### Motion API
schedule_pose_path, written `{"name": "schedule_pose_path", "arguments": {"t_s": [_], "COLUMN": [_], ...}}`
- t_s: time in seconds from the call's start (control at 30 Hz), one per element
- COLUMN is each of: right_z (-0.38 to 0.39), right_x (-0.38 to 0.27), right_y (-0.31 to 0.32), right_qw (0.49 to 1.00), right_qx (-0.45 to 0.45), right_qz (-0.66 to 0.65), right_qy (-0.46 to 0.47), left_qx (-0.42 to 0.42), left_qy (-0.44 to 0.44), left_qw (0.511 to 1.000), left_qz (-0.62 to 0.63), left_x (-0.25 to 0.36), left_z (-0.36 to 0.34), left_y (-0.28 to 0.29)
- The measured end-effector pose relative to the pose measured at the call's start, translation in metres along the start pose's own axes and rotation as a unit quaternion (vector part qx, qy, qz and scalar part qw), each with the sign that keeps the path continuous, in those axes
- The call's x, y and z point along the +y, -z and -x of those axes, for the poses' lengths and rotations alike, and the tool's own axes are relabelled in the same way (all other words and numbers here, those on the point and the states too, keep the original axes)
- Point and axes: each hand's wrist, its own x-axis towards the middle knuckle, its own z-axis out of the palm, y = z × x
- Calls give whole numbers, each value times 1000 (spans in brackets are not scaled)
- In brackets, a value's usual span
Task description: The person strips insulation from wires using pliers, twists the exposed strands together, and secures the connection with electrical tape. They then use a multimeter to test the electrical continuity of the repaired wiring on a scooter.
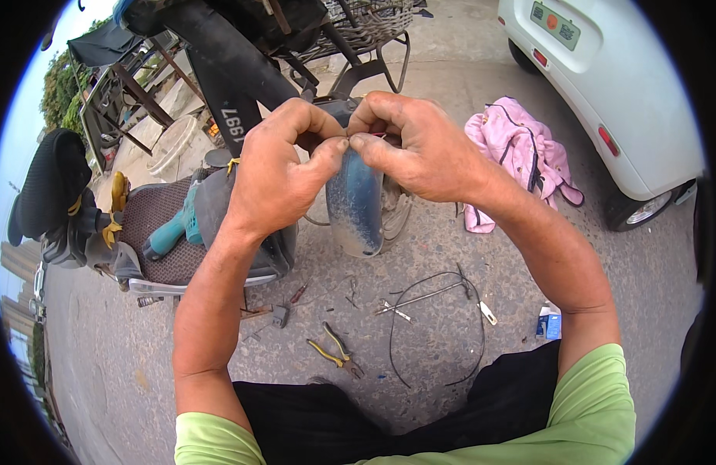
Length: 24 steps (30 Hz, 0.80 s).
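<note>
My left hand (284,170) and my right hand (424,151) are raised in front of me, with thumbs and fingertips pinched together and nearly touching. Something small is between the fingertips, and a thin red bit shows at the right fingers; the fingers hide the rest. Just behind and below the hands is a dusty blue mudguard (356,205) of a vehicle. Thin cables (398,219) hang beside it. On the ground below lie pliers (337,354) with yellow-and-black handles and a loop of black cable (392,341).
A scooter seat with a teal power tool (176,225) on it stands at left. Pink cloth (509,143) lies at right, near a white car (613,85). Scattered on the ground are a metal rod tool (427,297), a white-handled blade (488,313) and a blue box (549,323).
</note>
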Motion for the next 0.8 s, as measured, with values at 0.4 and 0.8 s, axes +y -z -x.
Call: {"name": "schedule_pose_path", "arguments": {"t_s": [0.4, 0.8], "right_z": [-3, -5], "right_x": [17, 22], "right_y": [1, 6], "right_qw": [943, 824], "right_qx": [-4, -82], "right_qz": [-283, -507], "right_qy": [-175, -238], "left_qx": [30, 85], "left_qy": [29, -242], "left_qw": [988, 956], "left_qz": [146, -144], "left_x": [-2, -11], "left_z": [2, -4], "left_y": [8, -8]}}
